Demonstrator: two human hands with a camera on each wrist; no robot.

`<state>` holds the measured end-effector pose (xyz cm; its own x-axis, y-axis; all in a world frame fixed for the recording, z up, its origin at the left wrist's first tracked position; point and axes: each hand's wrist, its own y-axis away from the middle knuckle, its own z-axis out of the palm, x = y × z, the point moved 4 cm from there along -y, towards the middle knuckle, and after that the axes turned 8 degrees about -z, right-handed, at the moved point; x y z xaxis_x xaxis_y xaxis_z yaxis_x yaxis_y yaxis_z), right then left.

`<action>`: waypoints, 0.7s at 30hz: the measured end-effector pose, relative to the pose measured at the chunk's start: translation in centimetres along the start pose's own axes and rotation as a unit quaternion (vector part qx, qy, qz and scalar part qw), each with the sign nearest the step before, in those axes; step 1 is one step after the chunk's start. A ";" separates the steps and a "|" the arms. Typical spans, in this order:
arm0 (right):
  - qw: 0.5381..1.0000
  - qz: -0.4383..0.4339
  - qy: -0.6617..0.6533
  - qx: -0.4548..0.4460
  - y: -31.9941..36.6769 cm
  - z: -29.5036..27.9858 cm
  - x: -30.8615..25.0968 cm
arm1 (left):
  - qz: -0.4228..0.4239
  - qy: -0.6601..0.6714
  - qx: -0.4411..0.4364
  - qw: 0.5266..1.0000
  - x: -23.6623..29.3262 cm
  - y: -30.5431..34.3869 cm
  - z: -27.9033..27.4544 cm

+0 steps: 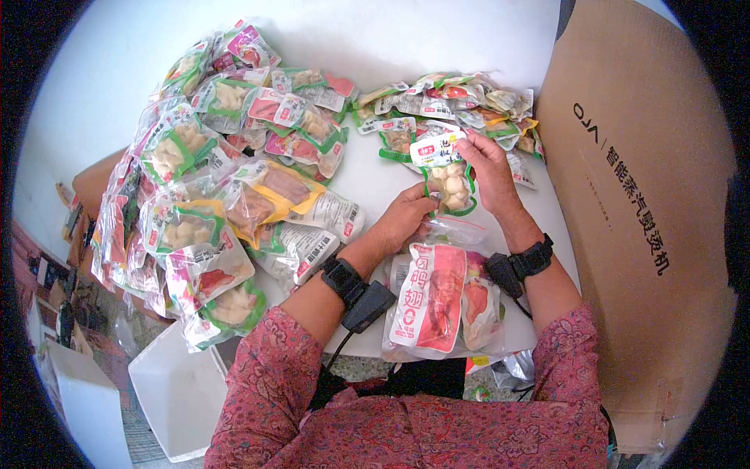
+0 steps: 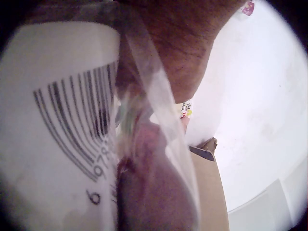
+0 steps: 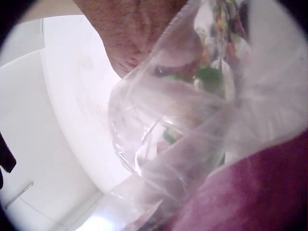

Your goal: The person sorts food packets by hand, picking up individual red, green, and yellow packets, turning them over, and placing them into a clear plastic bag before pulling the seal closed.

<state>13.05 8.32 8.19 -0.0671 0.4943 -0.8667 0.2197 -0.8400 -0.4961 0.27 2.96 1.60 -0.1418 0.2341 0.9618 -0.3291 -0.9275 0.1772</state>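
Note:
In the head view the right hand (image 1: 491,173) pinches the upper right corner of a green-edged food packet (image 1: 451,181) with pale round pieces, held upright. The left hand (image 1: 404,221) is at the packet's lower left, fingers curled by the mouth of a clear plastic bag (image 1: 457,231). That bag lies at the table's near edge and holds a red and white packet (image 1: 431,301) and others. Clear plastic and a barcode (image 2: 72,115) fill much of the left wrist view; the right wrist view shows clear plastic (image 3: 159,125) beside the wrist. Fingertips are hidden in both.
Many packets (image 1: 223,98) are heaped on the left of the white table (image 1: 328,39). A smaller pile (image 1: 445,102) lies at the back right. A large cardboard box (image 1: 641,219) stands along the right side, and a white container (image 1: 180,391) stands below at the left.

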 end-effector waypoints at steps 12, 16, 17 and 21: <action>1.000 0.005 -0.017 -0.011 0.0 0.1 0.1 | 0.007 -0.007 0.000 1.000 0.1 0.3 0.2; 1.000 0.015 -0.012 -0.009 -0.1 -0.1 0.5 | 0.023 -0.003 0.005 1.000 0.1 0.2 0.3; 1.000 0.015 -0.012 -0.009 -0.1 -0.1 0.5 | 0.024 -0.003 0.005 1.000 0.1 0.2 0.2; 1.000 0.008 -0.014 -0.010 -0.1 -0.1 0.7 | 0.018 0.004 -0.003 1.000 0.2 0.3 0.3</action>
<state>13.07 8.82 7.66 -0.0912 0.4743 -0.8756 0.2402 -0.8429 -0.4816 0.47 2.64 1.89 -0.1617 0.2026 0.9658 -0.3288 -0.9338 0.1409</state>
